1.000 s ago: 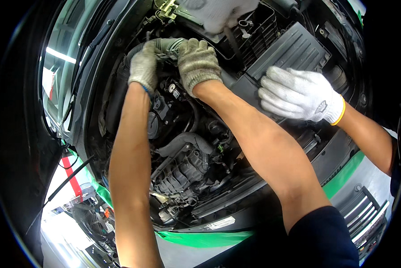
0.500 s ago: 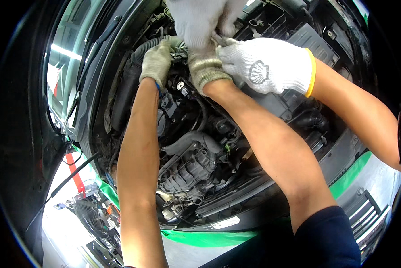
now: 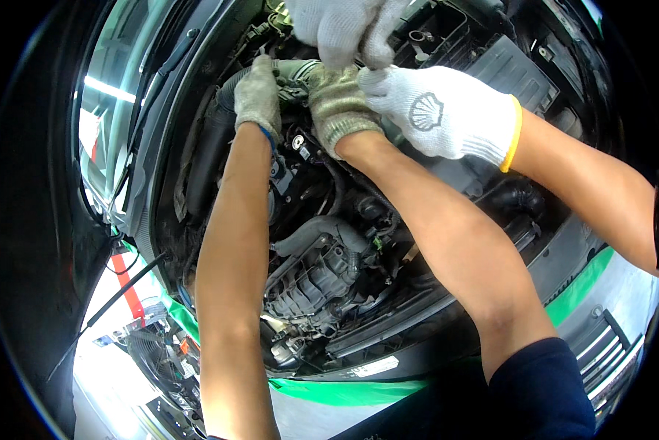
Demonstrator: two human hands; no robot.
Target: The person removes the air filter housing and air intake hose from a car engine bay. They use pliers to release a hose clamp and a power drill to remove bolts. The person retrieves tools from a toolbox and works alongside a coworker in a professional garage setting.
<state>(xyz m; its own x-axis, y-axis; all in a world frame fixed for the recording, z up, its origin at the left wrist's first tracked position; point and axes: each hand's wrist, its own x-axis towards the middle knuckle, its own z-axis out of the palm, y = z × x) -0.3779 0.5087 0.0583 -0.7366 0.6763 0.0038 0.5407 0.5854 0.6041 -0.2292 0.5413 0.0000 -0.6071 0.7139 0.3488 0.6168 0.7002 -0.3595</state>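
Observation:
My left hand, in a soiled knit glove, is closed at the corrugated hose on the far side of the engine bay. One finger points up past the hose. My right hand, in a dirtier glove, closes at the hose's paler ribbed end; its fingertips are hidden. Just beyond and touching near my right hand are two white-gloved hands of others: one from above with fingers pinched, and one from the right with a yellow cuff. What they pinch is hidden.
Below my hands sits the dark engine with hoses and wiring. A grey box cover lies at the right. The raised bonnet and its prop rod stand at left. Green covers line the front edge.
My right hand's fingers have curled in at the hose end. My left hand has shifted slightly, with a finger raised. The upper white-gloved hand has lifted a little off my right hand.

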